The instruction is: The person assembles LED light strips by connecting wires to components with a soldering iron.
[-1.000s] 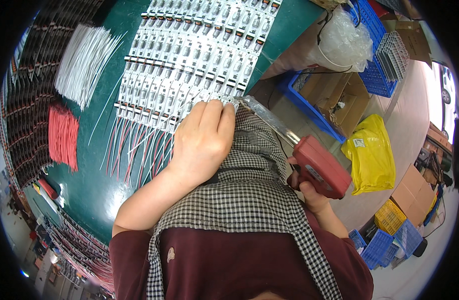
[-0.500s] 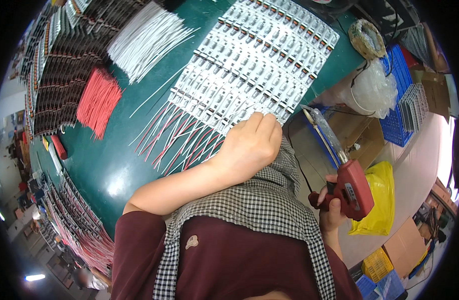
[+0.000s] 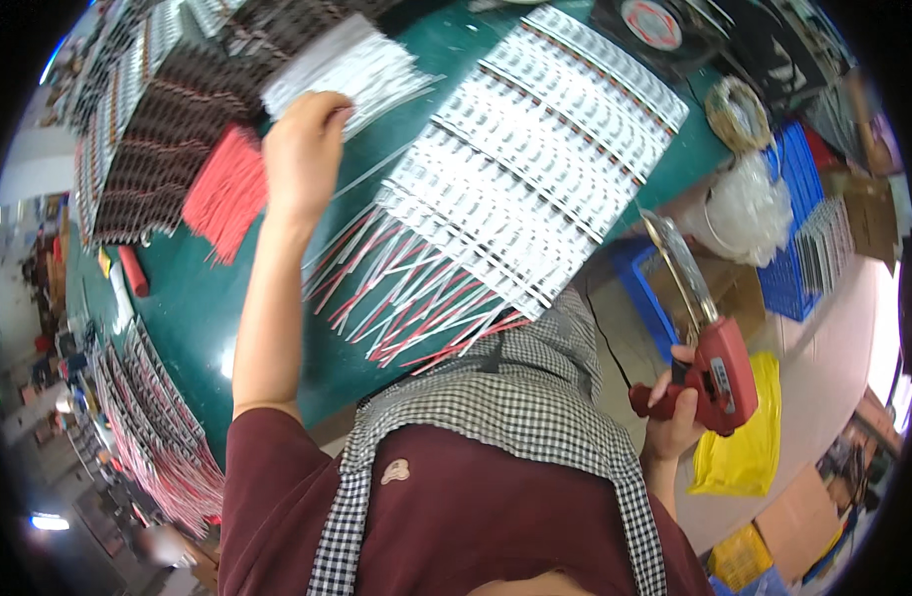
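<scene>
Tabletop (image 3: 203, 333), green and glossy, sweeps from eight o'clock over twelve to two. Packed stacks of dark boards (image 3: 158, 169) rise on it at ten o'clock. At one o'clock a broad white panel (image 3: 540, 149) of small boards in rows lies slantwise, both hands well apart from it; from its own seven-to-eight o'clock edge, loose red and white wires (image 3: 406, 288) fan out over the table. Wired boards (image 3: 153, 427) stand in a curving stack at eight o'clock. Off the table at three o'clock sits a blue crate (image 3: 642, 298) with cardboard in it; a yellow bag (image 3: 739, 459) lies at four. Between three and four is a red soldering gun (image 3: 726, 372), its long metal end aimed toward eleven, its tip near the panel's four o'clock side in this view. At eleven o'clock lies a bundle of white wires (image 3: 386, 74), and at ten a smaller bundle of red wires (image 3: 227, 189). The left hand (image 3: 305, 154) is between them, over the white bundle's near end, fingers bent and drawn together; blur hides whether it pinches a wire. The right hand (image 3: 674, 422), at four o'clock, is wrapped about the gun's handle. Near nine o'clock lies a small red handle (image 3: 133, 270).
</scene>
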Demonstrator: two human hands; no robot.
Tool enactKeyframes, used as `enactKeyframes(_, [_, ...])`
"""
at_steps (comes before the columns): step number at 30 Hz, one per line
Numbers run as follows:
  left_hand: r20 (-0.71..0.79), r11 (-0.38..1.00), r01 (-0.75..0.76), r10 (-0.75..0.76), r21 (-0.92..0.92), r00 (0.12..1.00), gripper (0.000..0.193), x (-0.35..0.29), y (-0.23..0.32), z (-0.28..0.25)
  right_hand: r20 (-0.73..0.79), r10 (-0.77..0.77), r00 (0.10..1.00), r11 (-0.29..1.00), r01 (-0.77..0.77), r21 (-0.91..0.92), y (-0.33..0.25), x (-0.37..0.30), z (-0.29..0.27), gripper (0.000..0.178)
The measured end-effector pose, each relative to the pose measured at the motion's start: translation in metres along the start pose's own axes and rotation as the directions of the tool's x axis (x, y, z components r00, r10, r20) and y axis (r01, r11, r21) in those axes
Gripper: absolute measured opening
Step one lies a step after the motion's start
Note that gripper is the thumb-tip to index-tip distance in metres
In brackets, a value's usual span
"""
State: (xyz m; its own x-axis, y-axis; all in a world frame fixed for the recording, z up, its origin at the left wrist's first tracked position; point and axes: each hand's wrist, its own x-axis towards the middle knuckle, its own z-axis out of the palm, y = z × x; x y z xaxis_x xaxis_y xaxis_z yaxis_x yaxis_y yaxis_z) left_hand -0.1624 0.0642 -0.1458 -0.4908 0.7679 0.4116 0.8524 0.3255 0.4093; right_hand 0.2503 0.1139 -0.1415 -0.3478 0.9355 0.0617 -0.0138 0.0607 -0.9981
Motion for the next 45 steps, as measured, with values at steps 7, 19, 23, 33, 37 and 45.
enactKeyframes(7, [-0.006,0.986,-0.108,0.109,0.126,0.994,0.016,0.032,0.005,0.010,-0.030,-0.032,0.999,0.999,0.032,0.000,-0.012,0.004,0.013,0.045])
enactKeyframes(19, [0.449,0.896,-0.398,0.442,-0.194,0.777,0.055,-0.065,0.095,0.010,-0.051,0.002,0.999,0.969,0.011,0.248,-0.008,0.015,0.019,0.041])
enactKeyframes(23, [0.369,0.896,-0.382,0.441,-0.225,0.818,0.052,-0.080,0.089,0.014,-0.061,0.003,0.998,0.969,0.012,0.248,-0.015,0.004,0.022,0.042])
enactKeyframes(33, [0.270,0.888,-0.445,0.458,-0.113,0.847,0.047,-0.113,0.070,0.000,-0.085,-0.041,0.996,0.955,0.064,0.288,-0.027,-0.032,0.035,0.042])
enactKeyframes(37, [0.315,0.887,-0.441,0.462,-0.138,0.829,0.056,-0.140,0.063,-0.019,-0.114,-0.013,0.993,0.972,0.039,0.233,-0.029,-0.047,0.041,0.041])
enactKeyframes(45, [-0.009,0.956,0.057,-0.056,0.290,0.998,0.026,-0.092,-0.052,-0.084,-0.034,-0.037,0.999,0.976,0.043,0.214,-0.026,-0.031,0.059,0.041])
